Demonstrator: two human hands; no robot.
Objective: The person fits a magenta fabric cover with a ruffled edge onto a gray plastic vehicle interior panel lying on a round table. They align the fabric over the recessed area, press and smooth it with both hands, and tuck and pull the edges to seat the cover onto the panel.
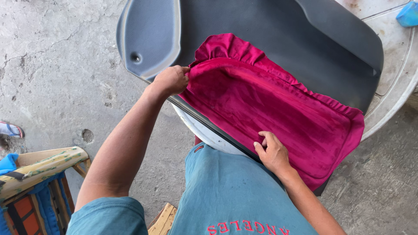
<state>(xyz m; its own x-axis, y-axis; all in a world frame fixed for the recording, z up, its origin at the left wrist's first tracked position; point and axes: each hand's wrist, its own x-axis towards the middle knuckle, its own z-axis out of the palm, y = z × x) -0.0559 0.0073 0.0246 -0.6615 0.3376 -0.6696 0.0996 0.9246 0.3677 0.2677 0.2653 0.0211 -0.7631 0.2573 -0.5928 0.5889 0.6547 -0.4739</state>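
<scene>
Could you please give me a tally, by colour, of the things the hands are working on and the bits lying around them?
Magenta: 1, the velvet cloth, with left hand and right hand on it
Dark grey: 1, the panel
White: 1, the round table
Blue: 1, the object at the top corner
Total: 4

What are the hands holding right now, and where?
The left hand grips the red velvet fabric at its gathered edge; the right hand only presses flat on it.

Open-air upholstery workshop: cracked, stained concrete floor [56, 65], grey car door panel [278, 35] laid on a white round counter [394, 82] with crimson velvet cloth [270, 104] spread over it, worn wooden chair frame [41, 167] alongside.
</scene>
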